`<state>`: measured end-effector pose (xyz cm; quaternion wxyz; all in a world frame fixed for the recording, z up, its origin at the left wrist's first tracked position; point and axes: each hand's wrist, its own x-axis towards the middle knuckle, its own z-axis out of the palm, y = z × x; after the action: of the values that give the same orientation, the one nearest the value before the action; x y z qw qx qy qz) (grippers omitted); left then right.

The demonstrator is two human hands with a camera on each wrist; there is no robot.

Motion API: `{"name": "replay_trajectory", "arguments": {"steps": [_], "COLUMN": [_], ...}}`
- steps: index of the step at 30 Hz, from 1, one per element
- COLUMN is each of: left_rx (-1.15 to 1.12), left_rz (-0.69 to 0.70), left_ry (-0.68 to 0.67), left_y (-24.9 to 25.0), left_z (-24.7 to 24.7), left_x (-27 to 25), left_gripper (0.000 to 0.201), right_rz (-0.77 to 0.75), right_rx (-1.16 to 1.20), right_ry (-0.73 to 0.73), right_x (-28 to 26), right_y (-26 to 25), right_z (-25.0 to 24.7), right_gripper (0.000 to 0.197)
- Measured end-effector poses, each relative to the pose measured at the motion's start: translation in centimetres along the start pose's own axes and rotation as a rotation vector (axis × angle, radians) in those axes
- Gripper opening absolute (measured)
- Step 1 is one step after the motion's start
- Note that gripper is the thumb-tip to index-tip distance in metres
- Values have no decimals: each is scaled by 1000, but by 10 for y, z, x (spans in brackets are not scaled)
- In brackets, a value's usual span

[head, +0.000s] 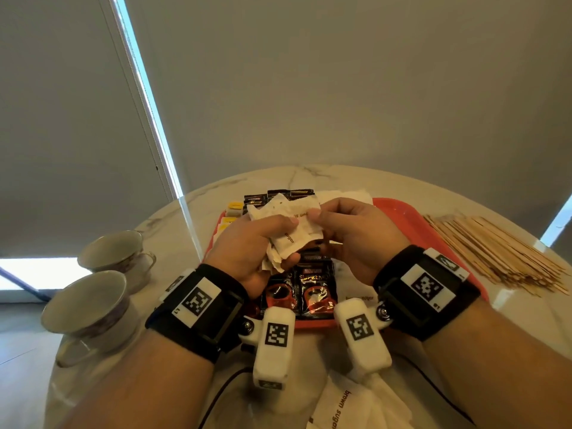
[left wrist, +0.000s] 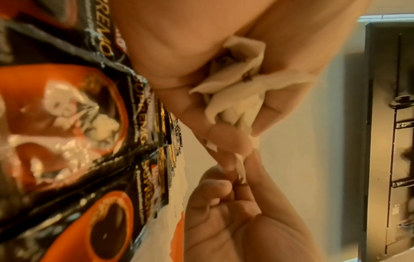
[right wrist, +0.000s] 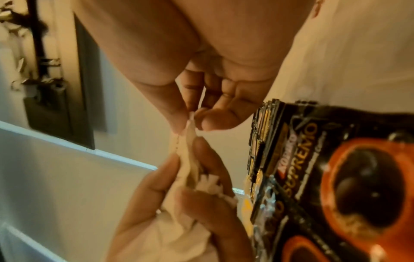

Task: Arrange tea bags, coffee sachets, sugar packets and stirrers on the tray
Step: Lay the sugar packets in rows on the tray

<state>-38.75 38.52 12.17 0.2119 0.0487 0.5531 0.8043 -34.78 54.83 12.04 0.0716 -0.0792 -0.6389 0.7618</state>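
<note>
Above the red tray [head: 399,212] my left hand [head: 263,239] grips a bunch of white brown-sugar packets [head: 291,230], fanned out. My right hand [head: 337,227] pinches the edge of the top packet between thumb and forefinger. In the left wrist view the sugar packets [left wrist: 237,99] sit crumpled in my left palm. In the right wrist view my right hand's fingertips [right wrist: 179,122] pinch the packet edge [right wrist: 190,134]. Black and orange coffee sachets [head: 303,289] lie in rows on the tray below my hands. Yellow-tagged tea bags [head: 232,212] sit at the tray's far left. Wooden stirrers [head: 495,255] lie heaped on the table to the right.
Two teacups [head: 93,298] stand at the left of the round marble table [head: 278,178]. More brown-sugar packets [head: 346,404] lie on the table near me, and white packets [head: 349,196] lie at the tray's far side. A black cable [head: 223,388] runs along the near edge.
</note>
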Motion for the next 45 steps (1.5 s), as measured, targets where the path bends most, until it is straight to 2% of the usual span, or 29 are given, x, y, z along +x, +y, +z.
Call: {"name": "replay_trajectory", "arguments": {"steps": [3,8,12,15,19,21,23,27,30,35,37,41,43,45], "left_rx": [-40,-29,-47,-58,9,39,55,-25,-83,-181,-192,-153,-129,-80], "left_rz": [21,77,85,38,-53,-37,4,54,65,54,63,91,101,125], "left_ry": [67,162,220,171,-27,-58,-16,88,132,241,272,203,128,35], "left_y": [1,1,1,2,2,-2,-4,0,3,4,5,2,1,1], "left_z": [-2,-2,-4,-2,4,6,6,4,4,-4,-7,-3,-1,0], "left_x": [3,5,8,6,-2,-3,-3,-2,-2,5,7,5,3,2], "left_gripper": [21,17,10,19,50,42,23,12,3,21,19,12,9,14], "right_rz": [43,-7,-56,-101,-179,-198,-169,-78,-56,-10,-2,-2,-11,-25], "right_rx": [80,129,101,35,-50,-84,-56,19,30,138,180,197,159,105], "right_ry": [16,41,37,27,37,51,50,-44,-35,-5,4,12,15,33], "right_x": [2,3,2,-1,-4,-5,-5,-6,-4,-2,-2,-3,-4,-4], "right_y": [1,3,4,3,1,2,2,2,4,4,1,-1,0,3], "right_z": [-1,0,1,1,2,3,2,-1,-2,-5,-5,-3,-3,-3], "right_gripper": [16,2,8,11,14,16,20,35,30,23,21,19,16,15]}}
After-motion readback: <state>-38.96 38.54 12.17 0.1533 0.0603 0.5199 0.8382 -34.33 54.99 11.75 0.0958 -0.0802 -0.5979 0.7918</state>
